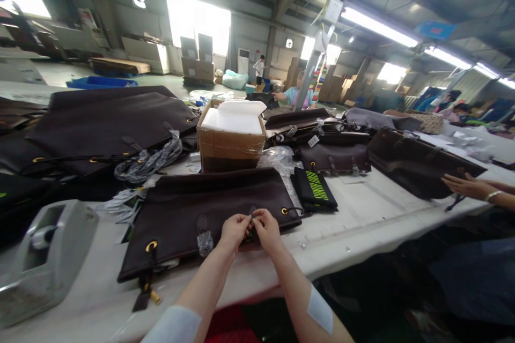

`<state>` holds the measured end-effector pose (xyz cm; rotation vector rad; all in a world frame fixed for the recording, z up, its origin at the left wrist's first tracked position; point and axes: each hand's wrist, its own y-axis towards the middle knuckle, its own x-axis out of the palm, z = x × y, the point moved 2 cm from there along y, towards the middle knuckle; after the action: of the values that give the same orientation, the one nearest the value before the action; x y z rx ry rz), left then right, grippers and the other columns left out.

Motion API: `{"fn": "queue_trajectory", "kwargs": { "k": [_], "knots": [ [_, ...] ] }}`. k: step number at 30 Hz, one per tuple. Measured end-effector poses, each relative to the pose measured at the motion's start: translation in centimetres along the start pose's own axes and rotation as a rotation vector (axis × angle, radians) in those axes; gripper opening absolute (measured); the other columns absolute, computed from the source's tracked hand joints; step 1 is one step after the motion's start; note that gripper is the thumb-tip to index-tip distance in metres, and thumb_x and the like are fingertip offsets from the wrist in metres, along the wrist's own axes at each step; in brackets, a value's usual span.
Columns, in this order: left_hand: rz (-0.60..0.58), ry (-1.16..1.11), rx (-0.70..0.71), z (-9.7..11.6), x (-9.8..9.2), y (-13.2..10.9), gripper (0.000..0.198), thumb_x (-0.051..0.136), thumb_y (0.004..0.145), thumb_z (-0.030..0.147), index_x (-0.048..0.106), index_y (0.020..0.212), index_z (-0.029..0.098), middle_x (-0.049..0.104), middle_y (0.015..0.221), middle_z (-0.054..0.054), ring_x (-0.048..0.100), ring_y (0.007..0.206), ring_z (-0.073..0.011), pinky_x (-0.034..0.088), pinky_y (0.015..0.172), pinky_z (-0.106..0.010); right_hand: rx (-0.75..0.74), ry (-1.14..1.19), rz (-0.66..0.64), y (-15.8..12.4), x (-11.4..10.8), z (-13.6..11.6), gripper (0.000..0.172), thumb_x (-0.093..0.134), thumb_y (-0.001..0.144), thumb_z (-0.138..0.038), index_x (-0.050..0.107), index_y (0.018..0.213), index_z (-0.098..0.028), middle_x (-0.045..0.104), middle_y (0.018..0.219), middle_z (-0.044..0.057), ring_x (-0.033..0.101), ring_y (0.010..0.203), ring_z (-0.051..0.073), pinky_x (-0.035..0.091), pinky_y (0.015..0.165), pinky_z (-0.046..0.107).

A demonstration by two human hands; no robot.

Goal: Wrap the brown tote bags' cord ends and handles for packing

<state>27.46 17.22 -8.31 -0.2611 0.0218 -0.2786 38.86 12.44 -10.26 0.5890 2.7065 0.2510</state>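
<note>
A dark brown leather bag (173, 209) lies flat on the table in front of me, with brass eyelets and a cord at its ends. My left hand (235, 231) and my right hand (265, 229) meet at its front edge, fingertips pinched together on a small leather tab of the bag. What exactly lies between the fingers is partly hidden. Left of my hands, a second leather tab (202, 223) ends in a buckle end wrapped in clear plastic (205, 244). A dark tassel with a gold-coloured piece (154, 296) hangs at the bag's left corner.
A grey tape dispenser (68, 252) stands at left, beside paper tags (124, 203). Behind the bag are a cardboard box (229, 147) and more brown bags (108, 123). A black folded pouch with green lettering (314, 190) lies right. A co-worker's hands (469, 186) touch another bag.
</note>
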Motion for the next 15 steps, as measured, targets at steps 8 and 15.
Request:
{"fn": "queue_trajectory", "kwargs": {
  "k": [8, 15],
  "knots": [
    [-0.015, 0.015, -0.004, 0.13, -0.08, -0.13, 0.028, 0.066, 0.063, 0.042, 0.058, 0.062, 0.015, 0.056, 0.050, 0.002, 0.044, 0.040, -0.0071, 0.033, 0.039, -0.019, -0.005, -0.041, 0.039, -0.09, 0.16, 0.45, 0.015, 0.052, 0.081, -0.025, 0.057, 0.094, -0.020, 0.064, 0.065, -0.003, 0.058, 0.060, 0.015, 0.042, 0.059, 0.025],
    [-0.031, 0.066, 0.020, -0.09, 0.05, -0.10, 0.029, 0.062, 0.068, 0.044, 0.056, 0.063, 0.016, 0.057, 0.053, 0.001, 0.046, 0.040, -0.0077, 0.036, 0.041, -0.020, -0.007, -0.078, 0.004, -0.02, 0.24, 0.33, 0.015, 0.050, 0.083, -0.024, 0.058, 0.095, -0.020, 0.066, 0.070, -0.002, 0.060, 0.064, 0.016, 0.044, 0.061, 0.026]
  ]
}}
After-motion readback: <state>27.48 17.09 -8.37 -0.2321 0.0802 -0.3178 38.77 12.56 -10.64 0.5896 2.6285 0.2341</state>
